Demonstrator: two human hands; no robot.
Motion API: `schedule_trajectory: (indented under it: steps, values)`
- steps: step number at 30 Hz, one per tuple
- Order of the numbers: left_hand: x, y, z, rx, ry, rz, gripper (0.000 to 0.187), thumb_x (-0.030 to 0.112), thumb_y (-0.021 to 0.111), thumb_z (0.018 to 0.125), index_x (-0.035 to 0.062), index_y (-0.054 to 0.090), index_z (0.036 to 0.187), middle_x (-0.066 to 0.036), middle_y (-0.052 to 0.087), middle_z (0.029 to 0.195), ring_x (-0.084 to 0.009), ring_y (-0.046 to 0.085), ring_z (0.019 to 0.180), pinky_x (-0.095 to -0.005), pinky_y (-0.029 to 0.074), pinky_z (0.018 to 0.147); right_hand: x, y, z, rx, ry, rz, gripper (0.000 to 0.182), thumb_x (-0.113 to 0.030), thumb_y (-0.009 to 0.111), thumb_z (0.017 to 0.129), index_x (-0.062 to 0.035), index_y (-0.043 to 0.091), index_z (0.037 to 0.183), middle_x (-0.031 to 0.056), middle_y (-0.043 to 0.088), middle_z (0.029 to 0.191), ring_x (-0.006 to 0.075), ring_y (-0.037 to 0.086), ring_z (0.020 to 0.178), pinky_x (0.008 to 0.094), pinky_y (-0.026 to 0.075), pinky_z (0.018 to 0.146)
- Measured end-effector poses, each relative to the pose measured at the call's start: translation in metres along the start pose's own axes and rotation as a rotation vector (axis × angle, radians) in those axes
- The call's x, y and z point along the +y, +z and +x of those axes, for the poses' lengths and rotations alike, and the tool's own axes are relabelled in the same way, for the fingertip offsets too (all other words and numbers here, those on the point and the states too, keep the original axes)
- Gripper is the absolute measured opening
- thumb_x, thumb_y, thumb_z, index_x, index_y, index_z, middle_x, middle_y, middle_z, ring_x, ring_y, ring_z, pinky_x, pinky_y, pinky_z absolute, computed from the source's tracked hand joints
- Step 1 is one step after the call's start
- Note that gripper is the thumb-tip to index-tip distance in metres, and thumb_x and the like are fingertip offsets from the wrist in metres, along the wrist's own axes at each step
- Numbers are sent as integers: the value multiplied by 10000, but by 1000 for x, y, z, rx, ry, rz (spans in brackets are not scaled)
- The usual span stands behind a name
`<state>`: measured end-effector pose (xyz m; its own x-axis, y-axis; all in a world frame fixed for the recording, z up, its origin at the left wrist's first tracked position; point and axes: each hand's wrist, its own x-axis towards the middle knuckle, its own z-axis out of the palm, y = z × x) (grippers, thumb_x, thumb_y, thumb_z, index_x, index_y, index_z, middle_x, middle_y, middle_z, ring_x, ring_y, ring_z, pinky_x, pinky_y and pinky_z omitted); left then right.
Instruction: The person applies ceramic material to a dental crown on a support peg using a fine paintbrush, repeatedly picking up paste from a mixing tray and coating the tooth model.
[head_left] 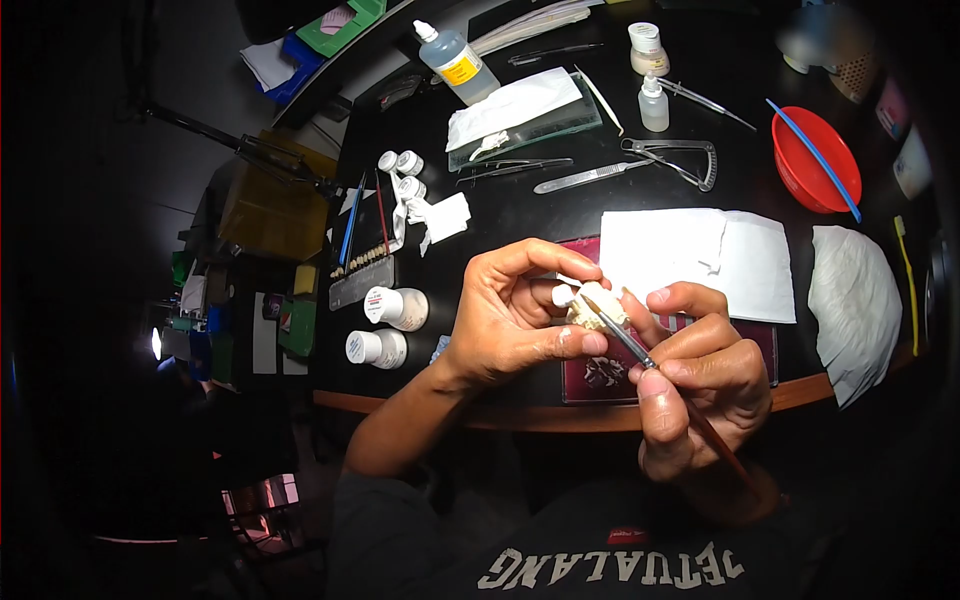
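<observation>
My left hand [505,315] grips a small cream-white dental model [603,312] between thumb and fingers, above the table's near side. Closed round a thin brush [634,347] with a dark red handle and metal ferrule, my right hand [705,375] brings its tip onto the model. The two hands are close together. Beneath them lies a dark red mat [585,385], mostly covered by the hands and by white paper sheets [690,255]. The model's underside is hidden by my fingers.
Left of my hands stand white-capped jars [398,308] and a brush holder [365,283]. Farther back are a squeeze bottle [458,65], a glass slab [540,132] with tissue, a scalpel [590,177] and a caliper [690,160]. A red bowl [805,175] and crumpled tissue [855,310] lie right.
</observation>
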<state>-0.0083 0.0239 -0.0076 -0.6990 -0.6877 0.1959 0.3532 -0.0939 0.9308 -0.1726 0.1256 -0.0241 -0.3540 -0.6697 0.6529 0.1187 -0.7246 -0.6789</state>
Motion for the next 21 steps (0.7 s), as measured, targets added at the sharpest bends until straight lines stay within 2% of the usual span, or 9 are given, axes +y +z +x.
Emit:
schedule_trajectory:
  steps: [7, 11, 14, 16, 21]
  values:
    - [5, -3, -3, 64, -134, -130, 474, -1, 827, 769, -73, 600, 1179, -165, 694, 1039, -200, 701, 965, -297, 581, 869, 3, 11, 9, 95, -9, 105, 229, 112, 606, 783, -3, 532, 966, 100, 597, 860, 312, 599, 1049, 366, 590, 901]
    - [3, -4, -3, 109, -126, -192, 395, 24, 834, 769, -47, 613, 1089, -160, 656, 1141, -200, 680, 1015, -337, 560, 921, -2, 14, 19, 82, -31, 8, 161, 52, 584, 833, -16, 511, 959, 69, 576, 762, 190, 576, 862, 468, 470, 995]
    - [4, 0, -1, 115, -102, -178, 387, 61, 817, 799, -52, 612, 1107, -156, 666, 1101, -192, 682, 969, -319, 570, 870, 2, 17, 22, 80, -43, -10, 140, 13, 596, 869, -27, 503, 966, 52, 580, 737, 131, 555, 777, 510, 418, 1038]
    - [4, -3, 0, 99, -98, -149, 366, 95, 804, 823, -53, 620, 1103, -140, 662, 1068, -185, 677, 919, -309, 578, 802, 3, 18, 24, 73, -42, 7, 143, 18, 592, 872, -26, 503, 975, 51, 584, 743, 123, 554, 769, 513, 421, 1039]
    - [2, -2, 2, 110, -60, -127, 337, 102, 792, 836, -53, 638, 1092, -126, 649, 1043, -201, 681, 905, -332, 586, 799, 7, 20, 27, 71, -59, 39, 145, 35, 576, 869, -22, 505, 982, 51, 586, 742, 102, 551, 749, 524, 426, 1043]
